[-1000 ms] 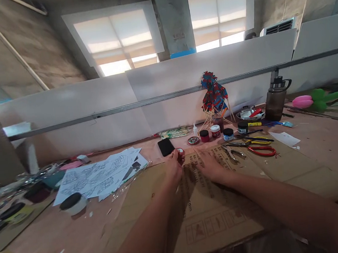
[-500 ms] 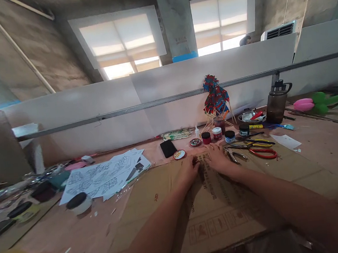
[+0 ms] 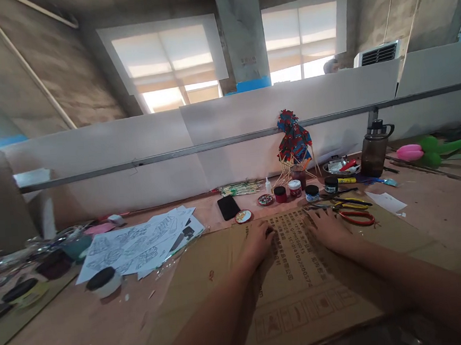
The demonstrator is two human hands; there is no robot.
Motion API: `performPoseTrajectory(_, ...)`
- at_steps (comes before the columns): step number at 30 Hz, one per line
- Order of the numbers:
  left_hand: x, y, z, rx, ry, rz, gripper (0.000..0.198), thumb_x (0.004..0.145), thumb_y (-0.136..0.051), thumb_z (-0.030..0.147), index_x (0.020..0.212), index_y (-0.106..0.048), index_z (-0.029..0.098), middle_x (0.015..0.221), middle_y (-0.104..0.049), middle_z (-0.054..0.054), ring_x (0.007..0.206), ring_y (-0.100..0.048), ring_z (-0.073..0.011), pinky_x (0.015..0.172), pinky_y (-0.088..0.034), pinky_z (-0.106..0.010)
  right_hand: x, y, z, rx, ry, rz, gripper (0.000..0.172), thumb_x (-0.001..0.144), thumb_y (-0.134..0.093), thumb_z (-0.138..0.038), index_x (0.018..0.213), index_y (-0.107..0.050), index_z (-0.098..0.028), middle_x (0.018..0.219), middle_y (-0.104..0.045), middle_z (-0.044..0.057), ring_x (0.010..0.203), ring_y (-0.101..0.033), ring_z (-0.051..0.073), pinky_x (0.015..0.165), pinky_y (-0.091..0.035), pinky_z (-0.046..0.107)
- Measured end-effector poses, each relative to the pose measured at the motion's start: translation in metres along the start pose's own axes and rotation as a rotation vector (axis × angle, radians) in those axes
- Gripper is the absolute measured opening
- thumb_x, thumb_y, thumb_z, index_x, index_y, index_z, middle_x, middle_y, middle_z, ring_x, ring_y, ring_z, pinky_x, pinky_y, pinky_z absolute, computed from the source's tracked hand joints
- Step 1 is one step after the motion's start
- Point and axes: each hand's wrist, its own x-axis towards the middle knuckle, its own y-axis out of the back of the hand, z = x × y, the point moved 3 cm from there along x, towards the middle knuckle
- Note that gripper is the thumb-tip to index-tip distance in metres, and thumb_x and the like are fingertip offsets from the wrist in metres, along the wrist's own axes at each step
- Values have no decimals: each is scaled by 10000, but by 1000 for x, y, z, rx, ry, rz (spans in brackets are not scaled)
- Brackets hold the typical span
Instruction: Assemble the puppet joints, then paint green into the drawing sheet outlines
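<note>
A flattened brown cardboard sheet (image 3: 295,289) printed with dark text lies on the table in front of me. My left hand (image 3: 259,240) rests palm down on its far part, fingers loosely curled, holding nothing. My right hand (image 3: 327,227) lies flat on the cardboard to the right, fingers stretched toward the pliers (image 3: 317,206). A small round red tin (image 3: 243,216) sits just beyond my left hand, next to a black phone (image 3: 227,207).
Small paint jars (image 3: 295,188), red-handled cutters (image 3: 356,217), a dark water bottle (image 3: 373,148) and a colourful stick model (image 3: 293,141) stand along the back. Printed sheets (image 3: 140,242) and a black-lidded jar (image 3: 102,281) lie at left. A white partition (image 3: 212,142) closes the far side.
My left hand set the round tin down beside the phone and came back onto the cardboard. My right hand slid to the right across the sheet.
</note>
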Motion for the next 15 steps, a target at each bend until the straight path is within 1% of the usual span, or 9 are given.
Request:
performPoseTrajectory(4,1,-1,1,4,2,5,77,896,-588,202,872,-659,187,1040,-661,-70,1001,-604,-207,923,-479,-349,-2,-3,-5,5,62,36,411,971,-369,-296,1312,-583,-218,1311,-591,149,1152,-510,321,913,-411,444)
performPoseTrajectory(8,3,-2,-2,10,4,12,83,895,-580,188,881,-662,190,1027,-659,-72,1010,-599,-211,934,-478,-367,-3,-4,-6,27,95,67,443,931,-394,-207,1340,-563,-234,1333,-585,127,1171,-500,319,914,-416,441)
performPoseTrajectory(11,5,-2,-4,16,-1,15,94,892,-575,175,884,-667,197,1012,-659,-65,1021,-592,-211,947,-474,-372,-5,-4,-5,63,130,72,452,900,-447,-200,1336,-559,-230,1335,-584,122,1186,-503,321,915,-423,434)
performPoseTrajectory(15,6,-2,-4,30,-10,13,113,896,-561,170,882,-670,195,1010,-661,-64,1048,-582,-212,970,-463,-374,-9,2,-6,119,201,94,392,916,-452,-235,1286,-582,-230,1289,-609,128,1181,-528,323,923,-427,430)
